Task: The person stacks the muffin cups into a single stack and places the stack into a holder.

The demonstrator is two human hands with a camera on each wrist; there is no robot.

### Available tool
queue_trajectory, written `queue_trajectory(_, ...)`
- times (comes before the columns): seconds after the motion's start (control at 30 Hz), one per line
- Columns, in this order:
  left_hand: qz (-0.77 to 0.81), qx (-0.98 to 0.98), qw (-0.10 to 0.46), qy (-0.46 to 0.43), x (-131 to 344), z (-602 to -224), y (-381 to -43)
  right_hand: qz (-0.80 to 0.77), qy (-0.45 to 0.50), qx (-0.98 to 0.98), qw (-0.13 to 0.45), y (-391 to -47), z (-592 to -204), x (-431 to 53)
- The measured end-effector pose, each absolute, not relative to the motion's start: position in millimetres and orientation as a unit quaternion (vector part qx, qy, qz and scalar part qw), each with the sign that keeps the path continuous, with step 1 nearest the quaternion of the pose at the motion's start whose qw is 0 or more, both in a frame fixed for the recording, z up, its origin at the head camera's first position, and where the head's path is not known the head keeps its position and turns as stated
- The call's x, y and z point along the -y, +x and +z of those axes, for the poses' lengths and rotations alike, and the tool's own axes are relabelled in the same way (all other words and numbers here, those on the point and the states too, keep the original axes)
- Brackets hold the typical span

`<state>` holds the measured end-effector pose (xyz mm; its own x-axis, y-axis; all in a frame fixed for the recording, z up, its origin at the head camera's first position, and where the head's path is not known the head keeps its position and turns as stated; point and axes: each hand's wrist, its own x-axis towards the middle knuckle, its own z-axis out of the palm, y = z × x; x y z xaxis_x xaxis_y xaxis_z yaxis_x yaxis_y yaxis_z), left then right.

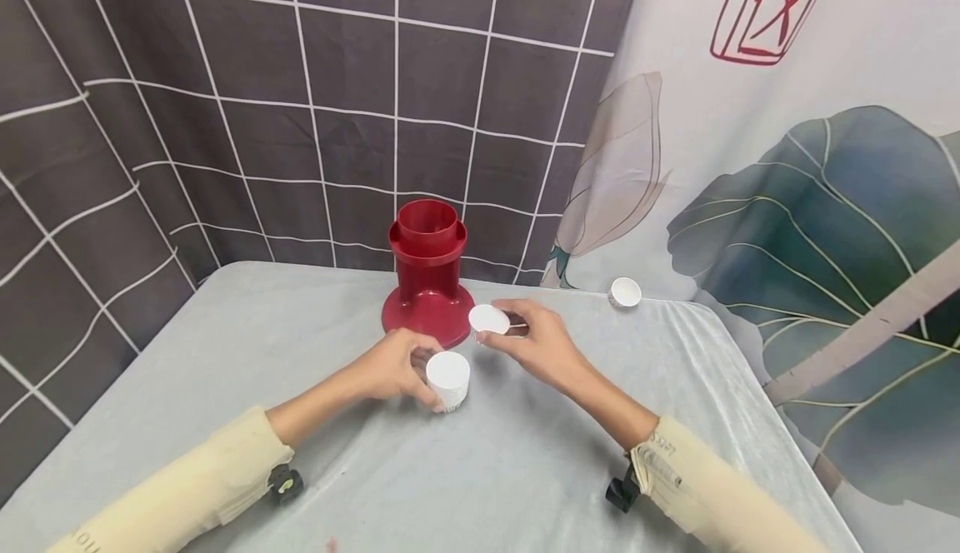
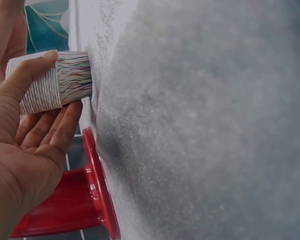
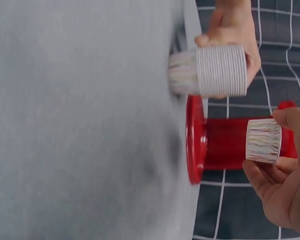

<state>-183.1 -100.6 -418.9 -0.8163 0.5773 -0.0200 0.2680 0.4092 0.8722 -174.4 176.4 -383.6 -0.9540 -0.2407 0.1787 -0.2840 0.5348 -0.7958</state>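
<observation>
My left hand (image 1: 397,367) grips a stack of white paper cups (image 1: 448,378) between thumb and fingers. In the left wrist view the stack (image 2: 47,82) shows many nested rims and coloured wavy lines on its lowest cup, which is right at the cloth. My right hand (image 1: 536,341) pinches a single paper cup (image 1: 488,320) near its rim, raised beside the red stand. That cup (image 3: 263,141) has the same wavy lines in the right wrist view. Behind both hands stands the red plastic holder (image 1: 429,274), with a round base and an upright tube with an open top.
A grey-white cloth (image 1: 225,345) covers the table. Another small white cup (image 1: 625,292) stands at its back right edge. A dark curtain with white grid lines (image 1: 337,103) hangs behind, and a leaf-patterned curtain (image 1: 810,203) hangs at the right.
</observation>
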Motion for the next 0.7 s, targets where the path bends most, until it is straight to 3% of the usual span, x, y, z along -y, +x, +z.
queue_trajectory(0.7, 0.481, -0.817, 0.157, 0.276, 101.4, -422.6, -184.5, 0.45, 0.26, 0.854, -0.026, -152.2, -385.0, -151.9)
